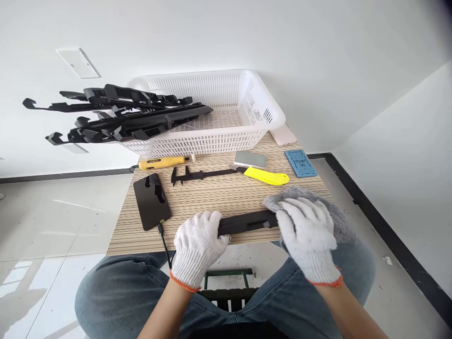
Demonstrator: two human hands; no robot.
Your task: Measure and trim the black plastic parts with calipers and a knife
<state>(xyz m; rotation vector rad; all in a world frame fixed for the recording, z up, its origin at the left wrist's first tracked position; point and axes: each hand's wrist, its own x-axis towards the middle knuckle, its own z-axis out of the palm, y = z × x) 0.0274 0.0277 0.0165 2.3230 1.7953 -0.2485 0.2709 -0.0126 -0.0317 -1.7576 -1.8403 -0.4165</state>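
Both hands wear white knit gloves with orange cuffs. My left hand (pixel 200 242) is wrapped round the left end of a long black plastic part (pixel 247 222), held level over the table's front edge. Fuzzy grey cloth (pixel 337 219) lies under and around my right hand (pixel 306 230), whose fingers press it onto the part's right end. That end is hidden by the glove and cloth. Beyond the hands lie a yellow-handled knife (pixel 266 176), a black caliper (pixel 192 175) and a grey flat block (pixel 250 159).
A white plastic basket (pixel 212 145) stands at the back, several similar black parts (pixel 134 117) jutting over its left side. On the striped table (pixel 212 200) are a yellow corded tool (pixel 161 163), a cabled black phone (pixel 151 201), a blue box (pixel 301 163) and a pale pink slab (pixel 283 135).
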